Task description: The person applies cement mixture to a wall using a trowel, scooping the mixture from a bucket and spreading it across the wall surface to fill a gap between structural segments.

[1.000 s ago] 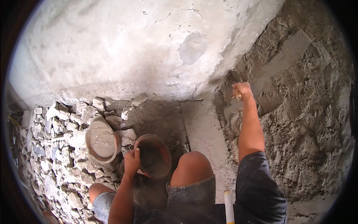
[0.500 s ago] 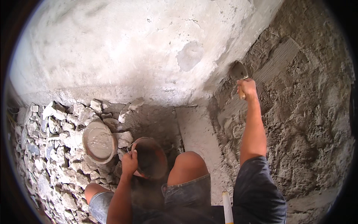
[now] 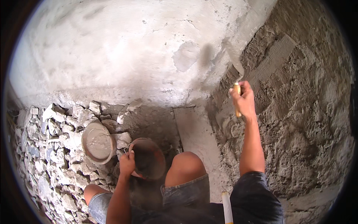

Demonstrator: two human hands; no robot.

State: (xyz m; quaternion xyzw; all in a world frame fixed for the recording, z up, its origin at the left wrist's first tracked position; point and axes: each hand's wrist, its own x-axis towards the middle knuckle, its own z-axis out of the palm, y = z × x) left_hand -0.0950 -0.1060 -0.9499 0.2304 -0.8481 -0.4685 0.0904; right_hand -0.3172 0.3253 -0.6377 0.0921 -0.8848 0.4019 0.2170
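Note:
My right hand is closed round the wooden handle of a trowel. Its metal blade points up and away, at the corner where the pale wall meets the rough mortar-covered wall; the blade is slightly smeared by motion. My left hand grips the rim of a dark bucket, which is tilted beside my knee. The bucket's inside is in shadow, so its contents are hard to make out. Left of it stands a second bucket filled with grey mortar.
Broken stones cover the ground on the left, some touching the filled bucket. A flat pale slab lies ahead of my knee, along the foot of the mortar-covered wall. A white, cigarette-like stick shows at the lower edge.
The trowel's blade has swung up and left toward the pale wall, and its handle now stands more upright in my right hand. My left hand stays on the bucket.

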